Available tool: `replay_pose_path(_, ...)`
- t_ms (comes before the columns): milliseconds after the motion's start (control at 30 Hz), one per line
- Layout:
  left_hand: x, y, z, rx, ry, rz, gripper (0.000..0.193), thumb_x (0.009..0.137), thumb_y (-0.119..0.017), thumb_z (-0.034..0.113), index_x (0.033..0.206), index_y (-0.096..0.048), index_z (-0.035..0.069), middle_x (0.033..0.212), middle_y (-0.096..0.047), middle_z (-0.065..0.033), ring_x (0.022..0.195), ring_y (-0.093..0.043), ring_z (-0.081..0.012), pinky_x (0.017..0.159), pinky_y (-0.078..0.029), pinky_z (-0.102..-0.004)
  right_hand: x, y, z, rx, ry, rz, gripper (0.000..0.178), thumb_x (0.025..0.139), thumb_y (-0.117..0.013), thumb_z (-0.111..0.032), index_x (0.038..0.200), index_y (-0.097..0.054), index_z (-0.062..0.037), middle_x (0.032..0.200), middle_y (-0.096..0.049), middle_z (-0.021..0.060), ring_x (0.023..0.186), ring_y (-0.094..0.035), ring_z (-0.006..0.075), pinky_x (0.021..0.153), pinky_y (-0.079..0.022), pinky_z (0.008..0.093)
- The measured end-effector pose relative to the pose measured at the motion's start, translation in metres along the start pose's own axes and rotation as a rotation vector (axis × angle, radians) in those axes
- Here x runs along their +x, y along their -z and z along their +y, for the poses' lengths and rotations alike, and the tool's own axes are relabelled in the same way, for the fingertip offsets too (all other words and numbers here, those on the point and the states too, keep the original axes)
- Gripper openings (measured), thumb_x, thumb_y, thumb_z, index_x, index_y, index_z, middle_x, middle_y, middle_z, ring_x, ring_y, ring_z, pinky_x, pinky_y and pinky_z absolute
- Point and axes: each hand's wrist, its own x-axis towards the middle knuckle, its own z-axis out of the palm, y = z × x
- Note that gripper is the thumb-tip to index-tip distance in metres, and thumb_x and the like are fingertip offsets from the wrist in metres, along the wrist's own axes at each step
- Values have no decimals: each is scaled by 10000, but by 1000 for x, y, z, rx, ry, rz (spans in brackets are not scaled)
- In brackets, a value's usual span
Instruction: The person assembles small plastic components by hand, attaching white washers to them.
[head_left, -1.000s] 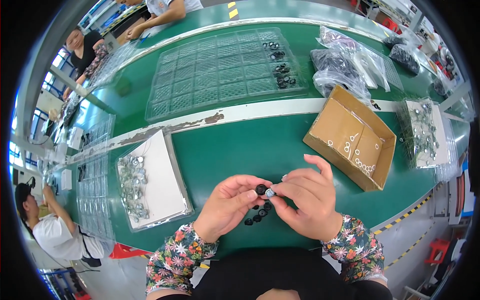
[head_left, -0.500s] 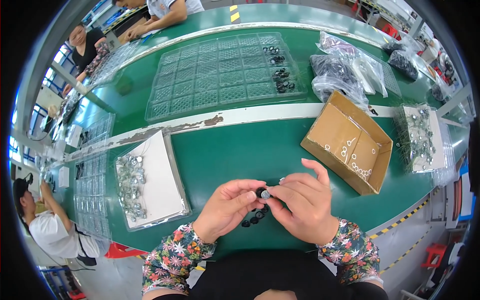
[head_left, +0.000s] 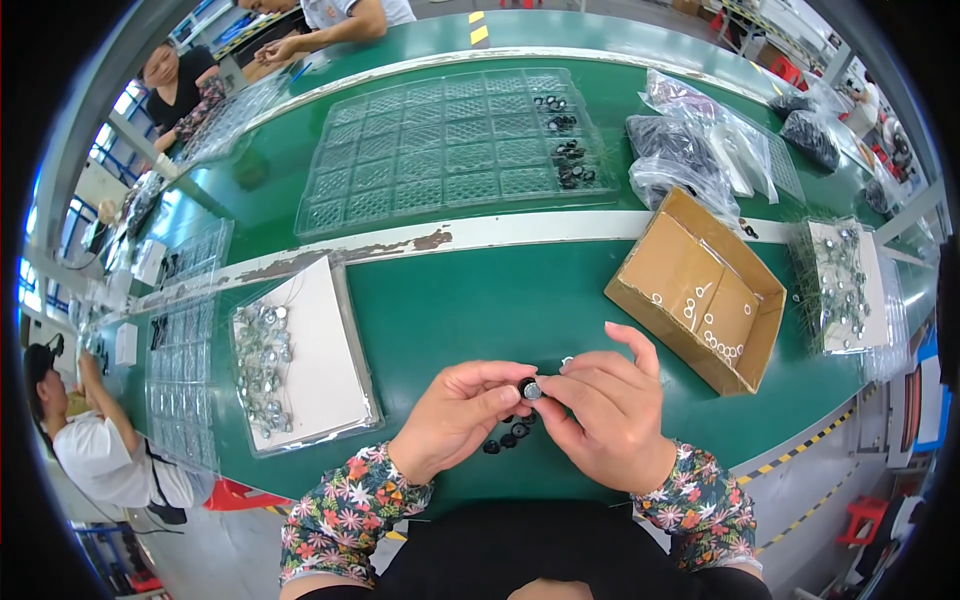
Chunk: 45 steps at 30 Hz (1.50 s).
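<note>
My left hand (head_left: 445,418) pinches a small round black part (head_left: 525,384) between thumb and fingers. A shiny silver disc (head_left: 533,392) sits at the black part's face. My right hand (head_left: 612,418) closes thumb and forefinger on the disc's edge, its little finger raised. A small white ring (head_left: 567,362) shows beside the right fingers; whether they hold it I cannot tell. Below and between the hands, several more black round parts (head_left: 509,440) lie on the green table, partly hidden by the fingers.
A cardboard box (head_left: 640,285) with white rings stands right. Trays with wired silver discs lie left (head_left: 325,375) and far right (head_left: 870,290). Behind a white ledge (head_left: 560,229) are a clear compartment tray (head_left: 420,150) and plastic bags (head_left: 675,150). Other people work at left and beyond.
The hands keep nearly the same pinch around the black part and disc. The whole view has shifted slightly. At the far side, a co-worker's hands have moved a little.
</note>
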Motion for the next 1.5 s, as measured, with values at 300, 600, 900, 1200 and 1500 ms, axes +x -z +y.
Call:
replay_pose_path(300,0,0,1,7,9,-8,233,872,-535,35,1097,-578,-9,1036,-603,-109,929,-577,-167,825,-479,-299,0,1,-1,-8,10,-2,217,612,-703,-52,813,-622,-48,685,-571,17,706,-573,169,891,-381,462)
replay_pose_path(600,0,0,1,79,-18,-18,231,868,-525,5,1091,-583,-19,1058,-584,-115,934,-570,-166,835,-478,-299,-2,1,-3,-27,51,-1,240,613,-703,-47,838,-625,-18,694,-567,35,711,-570,178,900,-383,465)
replay_pose_path(900,0,-2,0,180,-50,-34,221,857,-535,-11,1066,-606,-9,1054,-574,-116,896,-568,-175,819,-480,-293,-2,2,-5,-2,63,5,208,643,-694,-35,835,-623,7,688,-572,53,713,-574,187,876,-421,441)
replay_pose_path(1200,-1,-3,2,212,-41,-41,234,853,-542,-11,1077,-608,3,1011,-586,-114,867,-578,-172,792,-482,-278,-1,3,-1,97,-27,-28,173,633,-716,-44,775,-617,-46,695,-599,44,730,-600,190,863,-425,436)
replay_pose_path(1500,-3,-7,5,392,-81,-45,222,853,-545,-6,1057,-628,20,965,-589,-90,839,-594,-156,766,-490,-258,6,12,3,255,-227,-146,171,644,-738,-85,736,-594,-89,650,-589,11,688,-595,182,868,-410,415)
